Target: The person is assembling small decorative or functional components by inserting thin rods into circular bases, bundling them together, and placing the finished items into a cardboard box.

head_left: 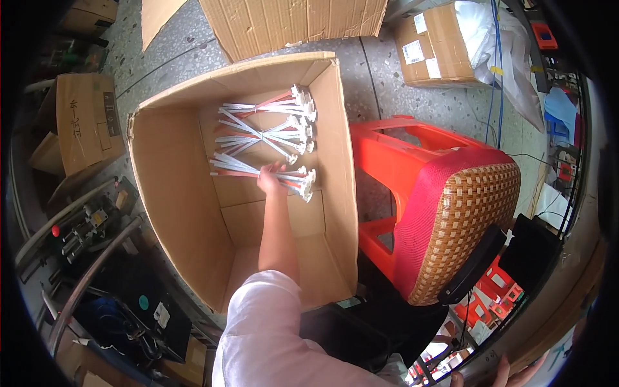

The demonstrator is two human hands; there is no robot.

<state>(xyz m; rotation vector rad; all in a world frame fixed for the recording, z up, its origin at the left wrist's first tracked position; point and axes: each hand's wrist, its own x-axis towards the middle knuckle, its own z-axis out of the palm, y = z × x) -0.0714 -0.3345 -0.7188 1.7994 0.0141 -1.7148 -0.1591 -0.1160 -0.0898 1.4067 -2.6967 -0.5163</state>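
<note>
My left hand [271, 178] reaches down into a large open cardboard box [177, 187], its fingers closed round a bundle of white and red strips [232, 166] with white plastic ends. This bundle lies nearest to me of the three in the box. Just beyond it is a middle bundle [263, 135], cinched at its waist and fanned out. The farthest bundle [258, 108] lies against the far part of the box, its white ends also toward the right. At the lower right rim, fingers of my right hand [501, 373] rest spread along a table edge [548, 316]; the rest of that hand is cut off.
A red plastic stool [374, 158] with a woven, red-edged cushion [474, 219] stands against the box's right side. Other cartons sit at the far right [435, 48] and left [84, 122]. Metal tubing [93, 277] and dark equipment crowd the lower left.
</note>
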